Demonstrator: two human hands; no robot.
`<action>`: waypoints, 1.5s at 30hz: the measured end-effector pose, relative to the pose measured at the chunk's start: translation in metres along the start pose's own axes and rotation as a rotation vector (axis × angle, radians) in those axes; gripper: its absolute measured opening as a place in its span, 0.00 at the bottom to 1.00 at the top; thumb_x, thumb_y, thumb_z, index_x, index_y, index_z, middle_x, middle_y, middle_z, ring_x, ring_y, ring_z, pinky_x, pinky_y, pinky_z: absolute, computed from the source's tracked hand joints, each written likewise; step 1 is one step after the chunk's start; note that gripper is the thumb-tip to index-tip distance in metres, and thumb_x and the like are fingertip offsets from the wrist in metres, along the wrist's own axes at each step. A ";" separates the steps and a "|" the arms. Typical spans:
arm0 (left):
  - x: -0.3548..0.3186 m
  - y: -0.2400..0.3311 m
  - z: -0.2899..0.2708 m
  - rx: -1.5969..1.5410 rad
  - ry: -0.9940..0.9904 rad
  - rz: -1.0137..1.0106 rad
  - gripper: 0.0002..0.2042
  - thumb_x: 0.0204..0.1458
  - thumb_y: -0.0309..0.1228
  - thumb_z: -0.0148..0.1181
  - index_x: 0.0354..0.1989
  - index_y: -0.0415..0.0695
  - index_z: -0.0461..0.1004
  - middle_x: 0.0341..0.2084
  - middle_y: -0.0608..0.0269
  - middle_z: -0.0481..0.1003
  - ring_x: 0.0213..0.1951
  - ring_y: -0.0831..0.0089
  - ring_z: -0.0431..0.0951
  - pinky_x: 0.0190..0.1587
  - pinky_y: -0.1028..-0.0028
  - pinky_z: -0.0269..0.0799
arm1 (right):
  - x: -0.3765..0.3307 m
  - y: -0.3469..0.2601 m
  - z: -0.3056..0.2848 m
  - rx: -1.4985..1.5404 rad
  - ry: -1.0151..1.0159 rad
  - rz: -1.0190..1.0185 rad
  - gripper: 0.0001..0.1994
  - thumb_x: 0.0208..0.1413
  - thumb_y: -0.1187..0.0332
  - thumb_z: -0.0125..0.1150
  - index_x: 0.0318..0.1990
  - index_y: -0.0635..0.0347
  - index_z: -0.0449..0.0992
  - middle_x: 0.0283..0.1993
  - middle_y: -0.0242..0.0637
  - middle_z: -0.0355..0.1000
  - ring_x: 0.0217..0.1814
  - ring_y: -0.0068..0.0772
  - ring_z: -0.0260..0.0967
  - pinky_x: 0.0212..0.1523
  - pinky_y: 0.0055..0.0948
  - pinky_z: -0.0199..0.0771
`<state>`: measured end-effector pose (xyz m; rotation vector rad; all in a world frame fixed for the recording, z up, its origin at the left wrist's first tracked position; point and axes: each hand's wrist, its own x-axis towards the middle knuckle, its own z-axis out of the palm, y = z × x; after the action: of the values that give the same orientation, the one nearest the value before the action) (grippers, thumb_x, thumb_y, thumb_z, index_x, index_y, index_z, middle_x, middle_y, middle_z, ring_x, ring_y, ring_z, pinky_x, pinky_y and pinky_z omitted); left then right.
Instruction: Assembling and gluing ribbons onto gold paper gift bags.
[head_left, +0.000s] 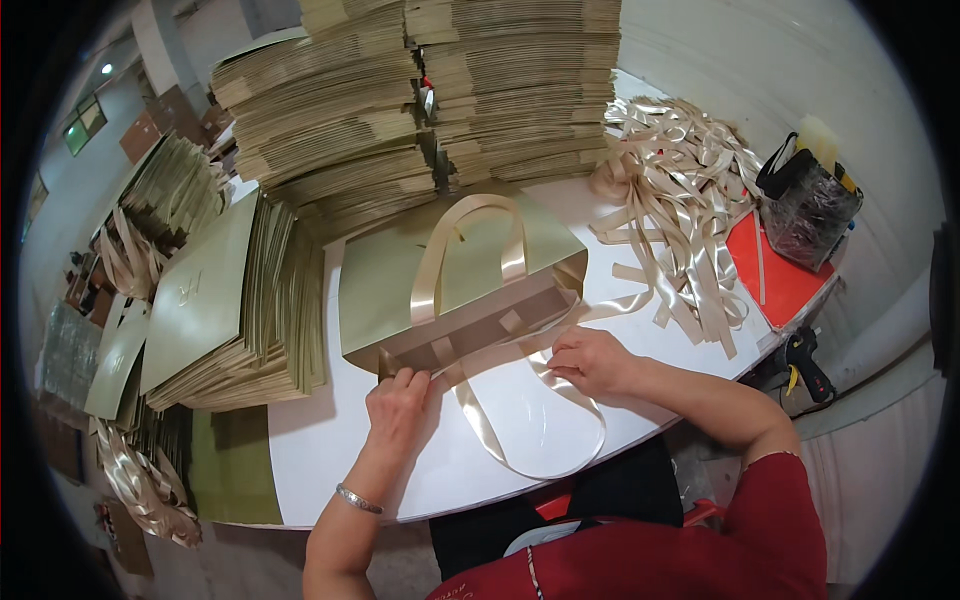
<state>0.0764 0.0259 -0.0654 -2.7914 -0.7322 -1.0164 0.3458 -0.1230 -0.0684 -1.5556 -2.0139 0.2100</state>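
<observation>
A pale green paper bag [400,265] lies on its side on the white tabletop, its open mouth toward me. One cream ribbon handle [432,270] arches over its upper face. The other ribbon handle [487,437] loops from the near edge of the mouth onto the table. At the mouth's left corner, my left hand [397,408] is closed with its fingertips on the bag's near edge. My right hand [592,362] is closed in a pinch at the right, by the near edge, with ribbon at its fingers. Its fingertips are partly hidden.
Tall stacks of flat folded bags [515,90] stand behind the bag. More bags [205,295] lean at the left. Loose cream ribbons [690,190] are heaped at the back right. Beyond them are a red sheet [765,270], a plastic-wrapped container [815,205] and a black glue gun [805,365].
</observation>
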 end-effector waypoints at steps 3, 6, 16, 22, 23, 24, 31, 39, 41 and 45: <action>-0.001 0.002 0.000 -0.012 0.037 -0.003 0.06 0.38 0.27 0.63 0.21 0.45 0.71 0.17 0.63 0.67 0.16 0.66 0.70 0.18 0.70 0.65 | 0.005 -0.006 0.003 -0.066 -0.032 0.029 0.05 0.45 0.69 0.63 0.30 0.57 0.77 0.34 0.36 0.71 0.37 0.38 0.70 0.36 0.32 0.72; -0.003 0.001 0.002 -0.010 0.038 -0.006 0.07 0.38 0.28 0.64 0.19 0.45 0.69 0.16 0.63 0.66 0.16 0.66 0.69 0.18 0.70 0.64 | 0.008 -0.014 0.008 -0.056 -0.005 0.095 0.04 0.46 0.69 0.62 0.30 0.57 0.77 0.32 0.35 0.71 0.36 0.38 0.70 0.34 0.33 0.72; -0.004 0.000 0.003 0.021 0.036 0.006 0.08 0.38 0.28 0.63 0.18 0.47 0.68 0.18 0.65 0.65 0.18 0.68 0.67 0.20 0.71 0.64 | 0.005 -0.036 0.018 -0.211 0.018 0.062 0.03 0.45 0.72 0.61 0.29 0.58 0.75 0.29 0.36 0.71 0.33 0.38 0.70 0.32 0.33 0.72; -0.009 -0.003 0.004 -0.013 0.051 -0.036 0.07 0.38 0.26 0.62 0.19 0.46 0.67 0.18 0.65 0.65 0.19 0.68 0.67 0.21 0.71 0.64 | 0.018 -0.065 0.009 -0.272 -0.048 0.091 0.06 0.48 0.68 0.56 0.28 0.60 0.75 0.29 0.37 0.69 0.34 0.39 0.69 0.33 0.35 0.71; -0.010 -0.003 0.003 -0.038 0.057 -0.051 0.07 0.38 0.26 0.62 0.19 0.46 0.67 0.18 0.65 0.65 0.19 0.67 0.67 0.21 0.71 0.65 | 0.025 -0.075 0.010 -0.280 -0.043 0.047 0.06 0.48 0.68 0.55 0.30 0.59 0.76 0.29 0.37 0.69 0.35 0.39 0.69 0.34 0.35 0.71; -0.010 -0.001 0.004 -0.035 0.054 -0.055 0.07 0.38 0.26 0.62 0.19 0.46 0.67 0.18 0.65 0.65 0.19 0.67 0.67 0.21 0.71 0.65 | 0.031 -0.084 0.015 -0.203 -0.006 -0.063 0.06 0.46 0.70 0.54 0.31 0.60 0.75 0.31 0.37 0.69 0.36 0.38 0.68 0.35 0.34 0.71; -0.010 0.002 0.006 -0.046 0.041 -0.070 0.07 0.37 0.25 0.63 0.21 0.46 0.70 0.18 0.64 0.66 0.19 0.66 0.69 0.21 0.70 0.65 | 0.046 -0.087 0.066 -0.020 -0.097 -0.142 0.03 0.44 0.72 0.56 0.28 0.60 0.73 0.30 0.36 0.66 0.36 0.37 0.66 0.37 0.32 0.69; -0.006 0.005 0.004 -0.038 0.041 -0.076 0.07 0.38 0.25 0.61 0.19 0.46 0.67 0.18 0.64 0.65 0.19 0.66 0.68 0.20 0.70 0.65 | 0.039 -0.088 0.068 -0.010 -0.037 -0.166 0.03 0.41 0.73 0.57 0.25 0.61 0.72 0.29 0.36 0.66 0.37 0.37 0.66 0.39 0.31 0.69; -0.006 0.006 0.003 -0.020 0.051 -0.060 0.07 0.39 0.25 0.61 0.18 0.46 0.68 0.17 0.64 0.65 0.19 0.66 0.68 0.20 0.70 0.65 | 0.037 -0.087 0.067 0.015 -0.041 -0.179 0.03 0.41 0.73 0.57 0.26 0.60 0.73 0.29 0.36 0.66 0.38 0.37 0.66 0.39 0.32 0.69; -0.008 0.005 0.001 -0.007 0.035 -0.051 0.07 0.39 0.24 0.61 0.18 0.45 0.68 0.17 0.64 0.65 0.19 0.67 0.68 0.20 0.70 0.65 | 0.039 -0.088 0.068 0.000 -0.100 -0.151 0.04 0.40 0.75 0.56 0.26 0.60 0.73 0.29 0.35 0.65 0.38 0.37 0.65 0.40 0.32 0.68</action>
<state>0.0742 0.0184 -0.0708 -2.7666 -0.8010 -1.0759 0.2299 -0.0987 -0.0703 -1.4110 -2.1976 0.2320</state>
